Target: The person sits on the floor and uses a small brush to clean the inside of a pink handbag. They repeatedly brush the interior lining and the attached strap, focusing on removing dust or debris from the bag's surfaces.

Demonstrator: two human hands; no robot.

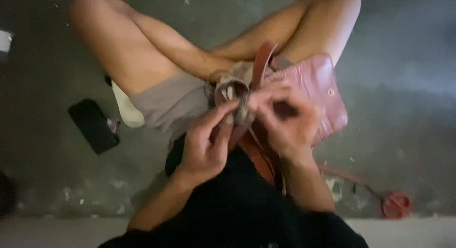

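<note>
I sit cross-legged on a grey floor with a reddish-pink leather bag point(320, 89) resting on my lap. A brown leather strap point(259, 155) runs from the bag down between my hands. My left hand point(206, 143) pinches the strap's metal buckle point(242, 110) with thumb and forefinger. My right hand point(285, 122) grips the same strap and buckle from the other side, fingers curled over it. The frame is blurred, so the exact grip on the buckle is hard to make out.
A black rectangular object like a phone or case point(93, 126) lies on the floor to the left of my thigh. A small red round object point(395, 205) with a red cord lies at the lower right. A pale ledge point(57, 231) runs along the bottom.
</note>
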